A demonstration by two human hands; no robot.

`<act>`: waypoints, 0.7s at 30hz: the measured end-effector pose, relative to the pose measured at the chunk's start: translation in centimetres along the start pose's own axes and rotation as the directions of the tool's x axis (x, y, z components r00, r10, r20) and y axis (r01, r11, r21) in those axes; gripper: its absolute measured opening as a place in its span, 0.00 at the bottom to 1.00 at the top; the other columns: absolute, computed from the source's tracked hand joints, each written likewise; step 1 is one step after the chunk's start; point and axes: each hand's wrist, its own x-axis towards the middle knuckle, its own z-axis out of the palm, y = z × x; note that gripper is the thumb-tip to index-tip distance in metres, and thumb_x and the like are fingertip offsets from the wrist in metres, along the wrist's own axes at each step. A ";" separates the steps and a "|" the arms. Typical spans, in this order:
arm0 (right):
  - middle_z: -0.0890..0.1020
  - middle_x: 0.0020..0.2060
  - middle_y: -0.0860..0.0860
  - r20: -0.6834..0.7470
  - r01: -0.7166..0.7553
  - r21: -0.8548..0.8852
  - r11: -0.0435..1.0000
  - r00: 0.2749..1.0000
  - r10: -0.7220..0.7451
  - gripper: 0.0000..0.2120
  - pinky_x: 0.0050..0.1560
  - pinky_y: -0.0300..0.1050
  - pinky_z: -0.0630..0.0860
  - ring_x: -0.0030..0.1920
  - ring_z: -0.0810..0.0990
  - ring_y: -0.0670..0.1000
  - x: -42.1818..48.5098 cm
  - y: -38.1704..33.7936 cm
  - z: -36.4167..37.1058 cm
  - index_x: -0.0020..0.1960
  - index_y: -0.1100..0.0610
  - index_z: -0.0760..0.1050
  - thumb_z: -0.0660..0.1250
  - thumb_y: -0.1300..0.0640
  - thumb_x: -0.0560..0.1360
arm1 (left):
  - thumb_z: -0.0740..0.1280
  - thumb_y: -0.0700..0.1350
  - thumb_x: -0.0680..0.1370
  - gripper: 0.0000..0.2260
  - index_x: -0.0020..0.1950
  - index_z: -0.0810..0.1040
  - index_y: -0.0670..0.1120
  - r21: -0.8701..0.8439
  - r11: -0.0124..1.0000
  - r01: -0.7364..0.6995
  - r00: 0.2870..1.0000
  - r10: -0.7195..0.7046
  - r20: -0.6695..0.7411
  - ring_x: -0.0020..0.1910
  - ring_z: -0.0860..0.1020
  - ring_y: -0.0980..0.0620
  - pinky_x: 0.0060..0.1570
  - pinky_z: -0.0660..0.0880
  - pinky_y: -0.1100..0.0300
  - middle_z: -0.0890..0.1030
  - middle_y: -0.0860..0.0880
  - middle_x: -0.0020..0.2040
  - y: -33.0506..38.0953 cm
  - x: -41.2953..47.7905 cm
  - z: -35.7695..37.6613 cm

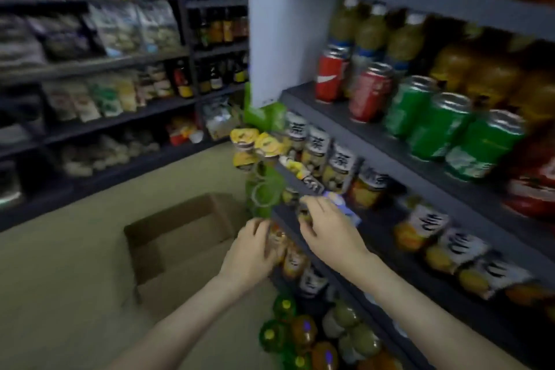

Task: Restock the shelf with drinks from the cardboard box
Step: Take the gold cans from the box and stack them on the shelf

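Note:
An open brown cardboard box [180, 237] stands on the floor left of the dark shelf unit [378, 159]. My left hand [252, 249] curls round an orange-labelled drink [277, 242] at the front edge of a lower shelf. My right hand [327, 228] reaches over the same shelf edge, its fingers bent round a small drink [304, 213] with a pale blue-white pack [345, 204] just behind it. The frame is blurred, so the exact grip is hard to make out.
Red cans [329, 75] and green cans [450, 126] fill the shelf above, tea bottles [339, 165] the one below it. Green and orange bottles [303, 333] stand at floor level. Snack shelves [90, 69] line the left wall. Bare floor [75, 279] surrounds the box.

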 end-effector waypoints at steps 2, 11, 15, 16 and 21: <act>0.74 0.62 0.50 0.129 -0.027 0.030 0.999 0.991 0.022 0.19 0.58 0.43 0.71 0.63 0.72 0.50 3.8 -2.9 4.0 0.71 0.56 0.66 0.57 0.51 0.81 | 0.61 0.47 0.78 0.23 0.72 0.65 0.43 0.054 0.991 0.125 0.990 -0.128 0.054 0.67 0.69 0.44 0.64 0.67 0.55 0.68 0.44 0.68 -6.1 -0.9 -1.6; 0.71 0.64 0.54 0.452 -0.152 0.107 0.983 0.887 0.088 0.19 0.56 0.48 0.73 0.63 0.72 0.56 16.5 -9.4 18.7 0.71 0.54 0.63 0.57 0.52 0.81 | 0.59 0.47 0.80 0.27 0.77 0.55 0.44 0.284 0.864 0.416 0.843 -0.483 0.236 0.69 0.65 0.42 0.64 0.68 0.51 0.61 0.43 0.72 -24.7 0.5 -7.0; 0.71 0.65 0.54 0.549 -0.174 0.043 0.984 0.827 0.122 0.21 0.55 0.46 0.72 0.63 0.72 0.55 21.3 -7.5 25.0 0.72 0.55 0.61 0.57 0.54 0.81 | 0.59 0.46 0.79 0.27 0.77 0.55 0.44 0.269 0.828 0.492 0.792 -0.554 0.257 0.68 0.66 0.43 0.64 0.68 0.52 0.62 0.43 0.73 -29.7 4.2 -5.7; 0.71 0.65 0.54 0.572 -0.184 0.026 0.983 0.809 0.136 0.21 0.56 0.46 0.72 0.63 0.72 0.55 22.6 -6.9 26.8 0.73 0.55 0.61 0.58 0.54 0.81 | 0.59 0.46 0.79 0.27 0.77 0.55 0.44 0.264 0.813 0.519 0.771 -0.578 0.268 0.68 0.66 0.43 0.64 0.68 0.52 0.61 0.43 0.73 -31.1 5.1 -4.9; 0.71 0.65 0.55 0.717 -0.215 -0.036 0.976 0.675 0.175 0.24 0.59 0.46 0.72 0.63 0.72 0.55 28.9 -4.7 37.6 0.73 0.57 0.59 0.60 0.56 0.79 | 0.57 0.46 0.81 0.25 0.76 0.55 0.43 0.239 0.704 0.669 0.630 -0.708 0.319 0.70 0.64 0.44 0.67 0.66 0.54 0.59 0.42 0.75 -38.8 9.5 -0.7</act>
